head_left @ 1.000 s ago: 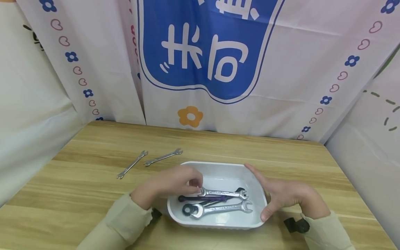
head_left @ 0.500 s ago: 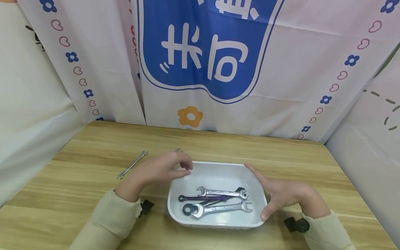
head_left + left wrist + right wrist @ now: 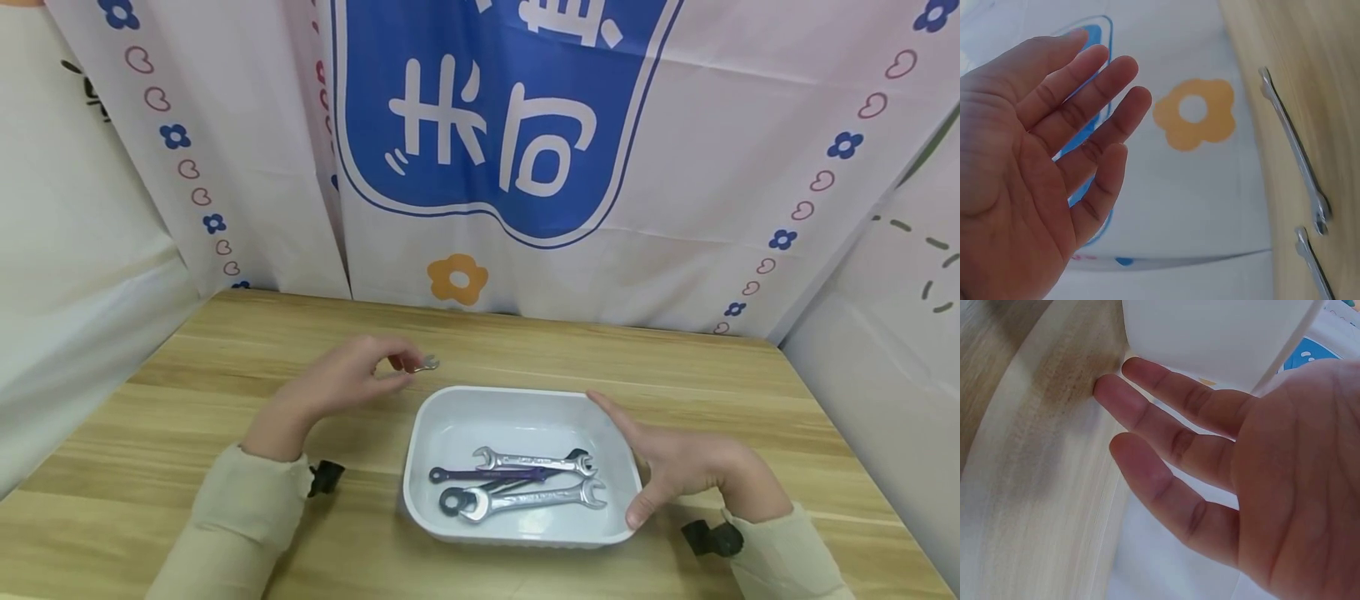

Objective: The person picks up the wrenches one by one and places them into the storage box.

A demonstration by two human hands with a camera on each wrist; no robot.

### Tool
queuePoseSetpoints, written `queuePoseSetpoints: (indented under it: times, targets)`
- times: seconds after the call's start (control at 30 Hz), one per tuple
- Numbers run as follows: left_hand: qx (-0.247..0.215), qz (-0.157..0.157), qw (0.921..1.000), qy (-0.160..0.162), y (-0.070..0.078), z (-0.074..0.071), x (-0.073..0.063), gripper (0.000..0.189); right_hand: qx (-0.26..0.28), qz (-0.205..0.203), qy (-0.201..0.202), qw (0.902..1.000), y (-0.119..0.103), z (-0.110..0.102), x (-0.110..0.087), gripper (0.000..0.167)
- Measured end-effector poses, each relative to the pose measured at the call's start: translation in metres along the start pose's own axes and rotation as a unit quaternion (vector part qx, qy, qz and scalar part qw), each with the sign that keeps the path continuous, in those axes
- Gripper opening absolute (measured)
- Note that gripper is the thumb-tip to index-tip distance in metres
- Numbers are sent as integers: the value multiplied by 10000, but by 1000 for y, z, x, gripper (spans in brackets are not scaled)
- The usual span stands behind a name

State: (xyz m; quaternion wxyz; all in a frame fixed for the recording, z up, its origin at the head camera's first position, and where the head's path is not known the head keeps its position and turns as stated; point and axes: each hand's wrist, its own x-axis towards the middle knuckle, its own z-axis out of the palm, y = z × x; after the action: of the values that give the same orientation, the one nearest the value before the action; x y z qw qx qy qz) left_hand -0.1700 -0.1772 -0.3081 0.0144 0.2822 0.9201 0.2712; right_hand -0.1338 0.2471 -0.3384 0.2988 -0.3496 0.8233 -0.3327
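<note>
My left hand (image 3: 341, 379) hovers over the table left of the white dish (image 3: 517, 408), fingers loose, holding nothing. In the head view it covers most of a silver open-end wrench (image 3: 430, 363). The left wrist view shows that wrench (image 3: 1294, 147) lying on the wood, beside part of a second wrench (image 3: 1315, 262). My right hand (image 3: 686, 467) rests against the dish's right end, thumb and index finger spread along the rim, other fingers extended outside. Inside the dish lie two silver open-end wrenches (image 3: 534, 501), a purple wrench (image 3: 487, 476) and a dark ring-ended wrench (image 3: 451, 502).
The wood-grain table (image 3: 247, 358) runs back to a white printed cloth (image 3: 660, 267) with a blue panel and an orange flower. White cloth (image 3: 82, 250) also hangs along both sides. A dark strap piece (image 3: 326, 477) sticks out at each wrist.
My left hand has lifted out of the dish and moved left and back, leaving a silver wrench inside. It now covers the two table wrenches in the head view. The right hand stays put.
</note>
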Motion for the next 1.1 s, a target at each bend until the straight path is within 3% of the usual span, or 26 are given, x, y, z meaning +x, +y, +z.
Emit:
queuePoseSetpoints:
  times: [0.23,0.63,1.1]
  targets:
    - [-92,-455,9989,-119,-21,2,1,13,-63,30,7,10000,-2,-1,-1,144]
    - [26,-803,9964,-275,-42,8,0,26,174,-63,-47,9998,-1,-2,-1,143]
    - [86,-879,9949,-482,-62,17,-4,42,20,-21,28,10000,-2,-1,-1,144]
